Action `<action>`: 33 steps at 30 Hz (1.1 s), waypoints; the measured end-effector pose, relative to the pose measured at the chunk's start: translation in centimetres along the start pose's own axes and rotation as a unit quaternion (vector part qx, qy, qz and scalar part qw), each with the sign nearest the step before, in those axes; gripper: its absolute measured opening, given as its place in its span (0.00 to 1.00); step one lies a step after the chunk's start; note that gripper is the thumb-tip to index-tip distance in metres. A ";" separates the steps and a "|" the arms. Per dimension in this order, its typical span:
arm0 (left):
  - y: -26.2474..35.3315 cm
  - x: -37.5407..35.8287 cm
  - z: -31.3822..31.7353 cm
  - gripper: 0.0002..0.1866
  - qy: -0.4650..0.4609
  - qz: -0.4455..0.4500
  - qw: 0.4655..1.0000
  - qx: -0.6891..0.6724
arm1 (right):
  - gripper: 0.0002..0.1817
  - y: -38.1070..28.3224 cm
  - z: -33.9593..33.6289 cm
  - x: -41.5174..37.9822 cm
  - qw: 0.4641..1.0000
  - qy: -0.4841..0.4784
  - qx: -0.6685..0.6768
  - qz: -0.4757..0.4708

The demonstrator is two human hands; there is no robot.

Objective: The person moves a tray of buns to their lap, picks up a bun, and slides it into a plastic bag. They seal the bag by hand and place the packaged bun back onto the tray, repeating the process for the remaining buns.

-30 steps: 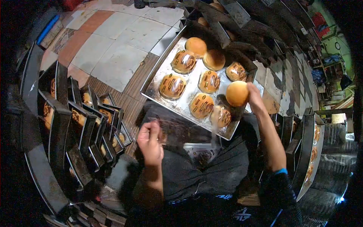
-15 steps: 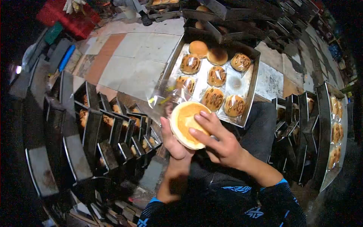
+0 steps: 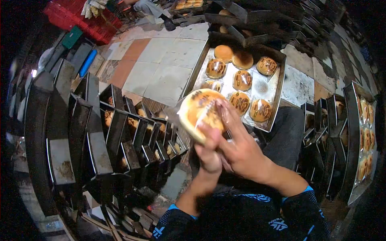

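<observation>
Squarely between both hands: bun in its bag

Held up at chest height, bun in a clear printed bag, flat face tilted toward the camera. Clamped from below by left hand, pressed from the right by right hand, hands touching. Beyond and to the right, tray of wrapped buns.

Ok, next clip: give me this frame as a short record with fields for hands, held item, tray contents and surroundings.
left hand: grips the bun from below
right hand: fingers laid over the bun's near side
bun: round, inside a clear printed wrapper, held up over the lap
tray: metal, on the floor ahead; five wrapped buns fully visible, another partly hidden behind the held one, two bare buns at the far end
stacked pans: dark, upright rows to the left
</observation>
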State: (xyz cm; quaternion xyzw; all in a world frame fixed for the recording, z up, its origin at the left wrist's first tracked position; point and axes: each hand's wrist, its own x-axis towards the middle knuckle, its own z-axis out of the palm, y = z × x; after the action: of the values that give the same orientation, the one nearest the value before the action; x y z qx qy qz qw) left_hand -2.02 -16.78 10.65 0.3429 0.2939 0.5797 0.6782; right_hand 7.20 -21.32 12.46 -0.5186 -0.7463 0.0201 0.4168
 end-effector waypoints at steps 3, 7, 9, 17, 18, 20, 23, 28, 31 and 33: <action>-0.4 3.2 -4.1 0.34 -0.028 -0.107 0.984 -0.141 | 0.24 -0.4 0.8 -1.6 0.997 -0.041 0.062 0.031; 0.9 3.5 -5.2 0.35 0.008 -0.105 0.973 -0.204 | 0.14 1.9 -0.9 -3.1 0.903 -0.317 0.285 0.061; 0.1 2.6 -4.2 0.33 -0.047 -0.094 0.977 -0.188 | 0.12 2.2 0.4 -2.4 0.924 -0.179 0.331 0.070; 1.0 4.8 -8.3 0.33 -0.003 -0.237 0.944 -0.230 | 0.08 3.5 -2.4 -1.0 0.697 -0.400 0.589 -0.084; 1.0 5.0 -10.0 0.36 -0.062 -0.250 0.933 -0.250 | 0.08 4.4 -2.4 -1.0 0.609 -0.484 0.625 -0.064; 0.9 4.0 -8.1 0.34 0.036 -0.254 0.940 -0.226 | 0.14 4.7 0.1 -2.4 0.928 -0.192 0.295 0.124; -0.1 0.9 -6.5 0.33 -0.020 -0.278 0.932 -0.232 | 0.13 4.2 1.6 -2.0 0.990 0.085 0.100 0.050; -5.9 -2.3 -8.8 0.24 0.076 -0.050 0.989 0.117 | 0.05 3.5 3.3 -2.9 0.919 0.191 0.246 0.242; -3.8 -1.4 -11.4 0.14 -0.004 0.200 0.902 0.382 | 0.04 4.0 3.4 -2.8 0.907 0.150 0.289 0.268; -1.3 -0.7 -10.7 0.08 0.022 0.296 0.867 0.401 | 0.05 3.1 1.9 -1.4 0.924 0.094 0.268 0.257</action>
State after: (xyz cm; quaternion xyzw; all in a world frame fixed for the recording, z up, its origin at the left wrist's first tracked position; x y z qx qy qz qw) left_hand -9.84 -16.25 3.29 0.6434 0.4003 0.5932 0.2721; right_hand 8.45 -20.25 8.90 -0.5612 -0.5114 0.2773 0.5888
